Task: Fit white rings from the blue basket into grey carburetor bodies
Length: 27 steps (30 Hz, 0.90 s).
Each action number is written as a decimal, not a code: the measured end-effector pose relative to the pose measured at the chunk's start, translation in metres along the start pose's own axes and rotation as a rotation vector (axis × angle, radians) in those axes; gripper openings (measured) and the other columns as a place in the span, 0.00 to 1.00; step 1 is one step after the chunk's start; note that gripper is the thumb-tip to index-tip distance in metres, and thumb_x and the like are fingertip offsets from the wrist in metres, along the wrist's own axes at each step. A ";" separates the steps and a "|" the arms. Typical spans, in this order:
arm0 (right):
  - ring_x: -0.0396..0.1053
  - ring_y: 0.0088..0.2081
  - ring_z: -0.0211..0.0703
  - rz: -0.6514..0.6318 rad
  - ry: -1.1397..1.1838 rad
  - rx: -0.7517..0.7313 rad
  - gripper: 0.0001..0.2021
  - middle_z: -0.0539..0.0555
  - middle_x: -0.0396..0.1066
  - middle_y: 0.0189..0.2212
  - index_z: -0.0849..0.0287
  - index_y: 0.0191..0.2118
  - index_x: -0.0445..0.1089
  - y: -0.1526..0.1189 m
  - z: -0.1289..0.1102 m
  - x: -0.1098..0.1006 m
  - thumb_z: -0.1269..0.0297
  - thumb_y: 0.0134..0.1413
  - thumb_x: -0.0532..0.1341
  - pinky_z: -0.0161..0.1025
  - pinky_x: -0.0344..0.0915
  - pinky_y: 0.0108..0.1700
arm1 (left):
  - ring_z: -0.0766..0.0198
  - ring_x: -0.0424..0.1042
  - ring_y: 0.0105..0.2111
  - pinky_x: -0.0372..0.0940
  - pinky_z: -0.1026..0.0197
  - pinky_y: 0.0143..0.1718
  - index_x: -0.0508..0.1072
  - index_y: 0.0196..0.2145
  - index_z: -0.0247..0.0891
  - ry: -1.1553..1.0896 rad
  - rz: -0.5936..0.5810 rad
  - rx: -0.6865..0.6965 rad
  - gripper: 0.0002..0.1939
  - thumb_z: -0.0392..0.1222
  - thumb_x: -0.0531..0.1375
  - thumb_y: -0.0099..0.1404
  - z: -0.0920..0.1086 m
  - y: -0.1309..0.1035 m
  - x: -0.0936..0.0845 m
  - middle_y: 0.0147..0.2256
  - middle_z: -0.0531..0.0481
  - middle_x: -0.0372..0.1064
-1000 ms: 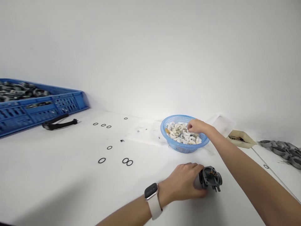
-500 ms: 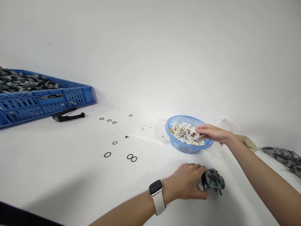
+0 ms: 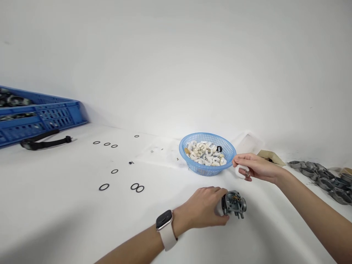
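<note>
My left hand (image 3: 209,207), a watch on its wrist, is wrapped round a grey metal carburetor body (image 3: 234,203) on the white table. The carburetor's open side, with brass parts inside, faces up. Just right of the blue basket, my right hand (image 3: 251,167) pinches a white C-shaped carburetor float (image 3: 241,172) above the table. More white and yellowish floats (image 3: 207,152) lie in the round blue basket (image 3: 206,171), along with a dark round piece (image 3: 219,149).
Several black O-rings (image 3: 104,187) lie scattered on the left of the table. A blue crate (image 3: 60,116) of metal parts stands at far left, a black strap (image 3: 45,143) before it. Grey metal bowls (image 3: 327,179) line the right, near a tan packet (image 3: 271,157).
My right hand has come out of the basket to the right with a white float in its fingers. My left hand still holds the carburetor. The view has turned right.
</note>
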State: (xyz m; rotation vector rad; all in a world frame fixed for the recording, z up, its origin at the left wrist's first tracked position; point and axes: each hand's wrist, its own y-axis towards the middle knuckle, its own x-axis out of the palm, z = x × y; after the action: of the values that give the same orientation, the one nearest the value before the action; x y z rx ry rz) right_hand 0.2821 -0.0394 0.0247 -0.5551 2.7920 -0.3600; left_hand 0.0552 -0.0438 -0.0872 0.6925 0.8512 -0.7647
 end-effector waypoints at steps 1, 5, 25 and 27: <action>0.57 0.24 0.34 -0.002 -0.035 0.005 0.17 0.45 0.60 0.22 0.58 0.37 0.70 -0.002 0.002 0.001 0.47 0.61 0.63 0.34 0.55 0.26 | 0.51 0.75 0.38 0.66 0.56 0.37 0.71 0.49 0.42 -0.005 0.001 0.000 0.22 0.52 0.64 0.59 0.000 0.000 0.000 0.40 0.49 0.75; 0.60 0.29 0.37 -0.067 -0.081 0.001 0.18 0.47 0.62 0.25 0.58 0.39 0.70 -0.006 0.008 0.002 0.46 0.60 0.64 0.35 0.55 0.28 | 0.50 0.75 0.40 0.66 0.56 0.38 0.71 0.51 0.42 -0.021 -0.007 -0.001 0.23 0.51 0.64 0.59 0.000 0.000 0.000 0.41 0.49 0.75; 0.68 0.34 0.40 -0.217 -0.426 0.010 0.13 0.52 0.75 0.33 0.57 0.41 0.77 -0.002 0.020 0.006 0.53 0.59 0.65 0.37 0.62 0.36 | 0.52 0.75 0.38 0.67 0.56 0.36 0.71 0.45 0.41 -0.033 -0.030 -0.021 0.18 0.50 0.64 0.59 0.001 0.001 -0.003 0.38 0.50 0.75; 0.67 0.33 0.40 -0.200 -0.463 0.000 0.14 0.51 0.74 0.32 0.57 0.41 0.78 0.000 0.026 0.008 0.53 0.59 0.65 0.36 0.61 0.34 | 0.51 0.75 0.38 0.67 0.56 0.36 0.71 0.47 0.41 -0.035 -0.026 -0.027 0.20 0.50 0.65 0.59 0.002 0.002 -0.003 0.38 0.50 0.75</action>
State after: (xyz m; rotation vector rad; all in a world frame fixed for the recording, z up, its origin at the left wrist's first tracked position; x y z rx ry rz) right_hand 0.2833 -0.0475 -0.0014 -0.8050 2.2992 -0.2343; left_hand 0.0558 -0.0431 -0.0835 0.6430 0.8388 -0.7856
